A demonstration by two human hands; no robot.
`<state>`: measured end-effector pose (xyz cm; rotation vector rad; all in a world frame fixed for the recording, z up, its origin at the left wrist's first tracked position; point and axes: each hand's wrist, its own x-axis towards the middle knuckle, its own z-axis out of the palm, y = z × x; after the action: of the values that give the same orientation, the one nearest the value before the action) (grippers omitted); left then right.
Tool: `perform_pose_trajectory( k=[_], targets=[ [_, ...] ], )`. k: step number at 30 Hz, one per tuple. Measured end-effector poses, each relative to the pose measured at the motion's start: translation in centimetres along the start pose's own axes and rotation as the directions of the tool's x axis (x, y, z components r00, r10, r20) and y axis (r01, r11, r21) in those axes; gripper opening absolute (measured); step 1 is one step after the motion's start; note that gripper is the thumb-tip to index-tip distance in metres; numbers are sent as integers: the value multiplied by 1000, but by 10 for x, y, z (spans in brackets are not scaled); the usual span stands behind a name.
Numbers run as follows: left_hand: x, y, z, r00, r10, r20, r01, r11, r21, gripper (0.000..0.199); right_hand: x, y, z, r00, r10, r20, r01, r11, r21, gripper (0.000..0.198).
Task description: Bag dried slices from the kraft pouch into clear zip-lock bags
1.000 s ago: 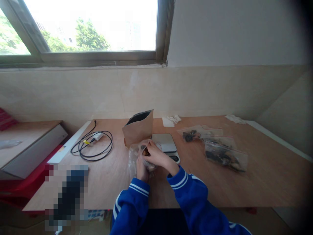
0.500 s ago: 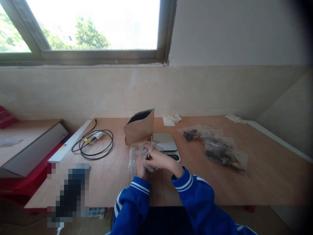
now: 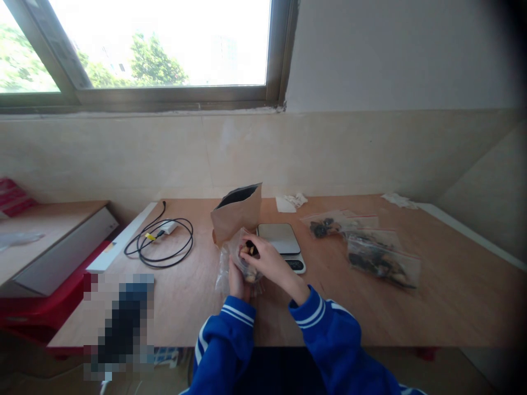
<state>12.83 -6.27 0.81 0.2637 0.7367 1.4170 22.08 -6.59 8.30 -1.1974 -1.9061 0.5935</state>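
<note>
My left hand (image 3: 236,278) is wrapped round a clear plastic bag (image 3: 239,241) that holds dark and tan dried pieces (image 3: 250,278). At the mouth of this bag my right hand (image 3: 265,258) is closed, its fingertips on a few dried pieces (image 3: 248,249). Part of the bag is hidden behind that hand. Just beyond stands a brown paper pouch (image 3: 236,215), upright with its top open. Right of the pouch, and close to my right hand, lies a kitchen scale (image 3: 280,238) with a silver plate and a dark display.
Several zip bags of dark and tan dried pieces (image 3: 381,263) lie on the table (image 3: 329,312) at right. A coiled black cable (image 3: 158,267) with a white plug lies at left. Crumpled tissue (image 3: 295,201) is at the back, and a blurred-out dark object (image 3: 123,323) at the front left.
My right hand has come up from inside the bag to its mouth, with dried pieces showing at the fingertips. My left hand still holds the bag.
</note>
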Motion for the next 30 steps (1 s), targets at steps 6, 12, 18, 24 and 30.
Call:
perform_pose_trajectory(
  k=[6,12,18,24,30],
  targets=[
    [-4,4,3,999,-32,-12,32,999,-33,39,-1,8,-2,998,43,-43,-40,998,57,29],
    [-7,6,5,998,-54,-19,53,998,-35,37,0,12,0,1000,31,2,-31,986,161,24],
    [-1,3,2,1000,-23,10,23,1000,-5,36,5,5,-3,1000,20,-24,-12,958,285,13],
    [1,3,-2,999,-33,30,32,999,20,37,8,8,0,984,140,-110,-83,908,410,22],
    [3,4,-3,998,-52,36,52,999,-15,38,31,-5,-16,972,9,-234,99,890,446,27]
  ],
)
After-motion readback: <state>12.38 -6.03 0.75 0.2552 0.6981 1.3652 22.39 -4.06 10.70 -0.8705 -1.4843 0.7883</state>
